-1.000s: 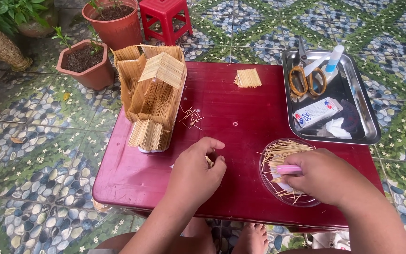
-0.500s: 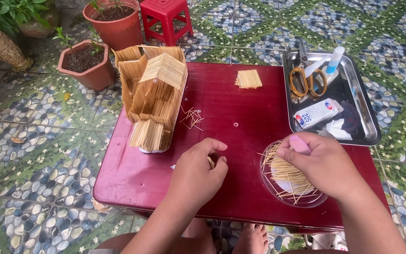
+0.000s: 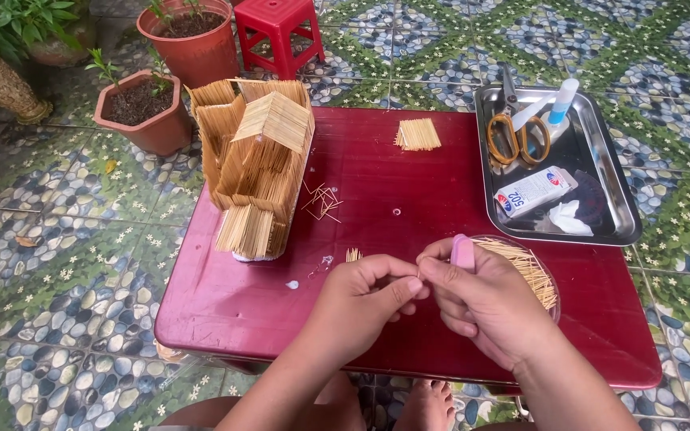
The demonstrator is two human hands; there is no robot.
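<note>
My left hand point(image 3: 365, 299) and my right hand point(image 3: 477, 299) meet over the front of a red table point(image 3: 409, 199), fingertips touching. The right hand pinches a thin toothpick at its fingertips and holds a small pink tool point(image 3: 462, 252) between its fingers. The left hand's fingers pinch the same spot on the toothpick. Just behind the right hand lies a clear round dish of toothpicks point(image 3: 530, 267), partly hidden by it. A house built of toothpicks point(image 3: 255, 164) stands at the table's left side.
A small flat toothpick panel point(image 3: 418, 134) lies at the back. Loose toothpicks point(image 3: 323, 200) sit by the house. A metal tray point(image 3: 612, 211) at right holds scissors point(image 3: 519, 132), a glue tube point(image 3: 562, 101) and a small box point(image 3: 535, 191). Potted plants point(image 3: 141, 108) and a red stool point(image 3: 277, 28) stand behind.
My right hand lifted off the toothpick dish and moved left to meet my left hand. The left hand shifted slightly right; both now pinch together.
</note>
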